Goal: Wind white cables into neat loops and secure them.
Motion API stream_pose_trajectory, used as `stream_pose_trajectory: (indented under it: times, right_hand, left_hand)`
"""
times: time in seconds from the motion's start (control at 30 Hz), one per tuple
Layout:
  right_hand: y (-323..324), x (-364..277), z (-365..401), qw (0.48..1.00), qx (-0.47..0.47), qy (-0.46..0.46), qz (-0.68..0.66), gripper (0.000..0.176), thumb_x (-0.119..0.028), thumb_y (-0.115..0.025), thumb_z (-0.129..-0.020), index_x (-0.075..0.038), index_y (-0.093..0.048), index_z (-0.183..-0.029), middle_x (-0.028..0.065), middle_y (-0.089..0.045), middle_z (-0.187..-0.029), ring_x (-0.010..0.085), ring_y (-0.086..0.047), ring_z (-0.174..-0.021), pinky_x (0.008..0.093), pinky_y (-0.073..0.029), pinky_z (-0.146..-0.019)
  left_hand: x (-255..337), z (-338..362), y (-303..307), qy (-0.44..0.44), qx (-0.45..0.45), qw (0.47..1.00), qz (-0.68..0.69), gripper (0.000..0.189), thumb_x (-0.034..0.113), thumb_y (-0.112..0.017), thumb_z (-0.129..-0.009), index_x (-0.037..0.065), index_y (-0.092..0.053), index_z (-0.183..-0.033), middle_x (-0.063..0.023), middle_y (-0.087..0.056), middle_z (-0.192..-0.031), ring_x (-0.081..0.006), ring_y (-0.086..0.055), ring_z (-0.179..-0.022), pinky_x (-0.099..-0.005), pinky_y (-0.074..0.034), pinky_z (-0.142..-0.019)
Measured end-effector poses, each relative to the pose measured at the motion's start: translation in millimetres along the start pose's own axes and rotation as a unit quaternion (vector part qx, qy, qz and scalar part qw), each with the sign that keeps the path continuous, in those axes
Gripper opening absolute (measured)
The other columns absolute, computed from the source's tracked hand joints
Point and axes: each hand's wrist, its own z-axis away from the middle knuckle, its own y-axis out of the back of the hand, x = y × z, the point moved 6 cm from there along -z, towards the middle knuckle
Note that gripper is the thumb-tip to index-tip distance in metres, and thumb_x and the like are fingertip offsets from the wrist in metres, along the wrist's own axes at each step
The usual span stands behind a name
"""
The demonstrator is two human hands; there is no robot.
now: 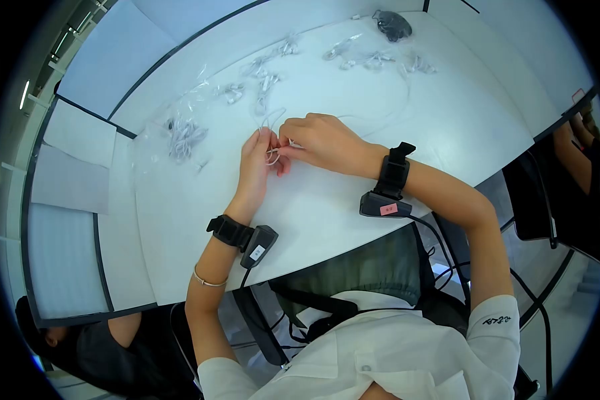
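Note:
A thin white cable (273, 158) is looped between my two hands over the white table. My left hand (253, 163) is closed on the coil, its fingers curled around the strands. Close against it, my right hand (323, 141) pinches part of the same cable between thumb and fingers. Some loops stick out above the left fingertips, and a loose length trails right across the table. The fingers partly hide the coil and its ends.
Bundled white cables (187, 140) lie at the left near clear plastic film. More cable bundles (267, 83) sit farther back, beside others (379, 60). A dark bagged object (393, 27) is at the back. Partitions (107, 167) edge the table; people sit on both sides.

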Motion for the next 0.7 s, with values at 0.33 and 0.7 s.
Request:
stream_pose_trajectory:
  times: [0.33, 0.7]
  right_hand:
    - [1.9, 4.3, 0.9, 0.999, 0.036, 0.001, 0.028, 0.015, -0.021, -0.06, -0.084, -0.007, -0.054, -0.086, 0.005, -0.06, -0.085, 0.025, -0.056, -0.07, 0.0341, -0.045, -0.07]
    - [13.2, 13.6, 0.8, 0.996, 0.071, -0.033, -0.035, 0.027, -0.023, -0.062, -0.085, -0.013, -0.051, -0.108, 0.0027, -0.056, -0.082, 0.0198, -0.055, -0.068, 0.0309, -0.044, -0.062]
  left_hand:
    - [1.1, 6.0, -10.5, 0.049, -0.049, 0.997, -0.039, 0.025, 0.031, -0.036, -0.098, 0.012, -0.046, -0.086, 0.0042, -0.04, -0.06, -0.0021, -0.028, -0.046, -0.0184, -0.021, -0.04]
    - [0.2, 7.7, -10.5, 0.058, -0.036, 0.997, -0.048, 0.029, 0.031, -0.041, -0.097, 0.013, -0.042, -0.075, 0.0077, -0.032, -0.06, -0.0009, -0.022, -0.048, -0.0187, -0.016, -0.042]
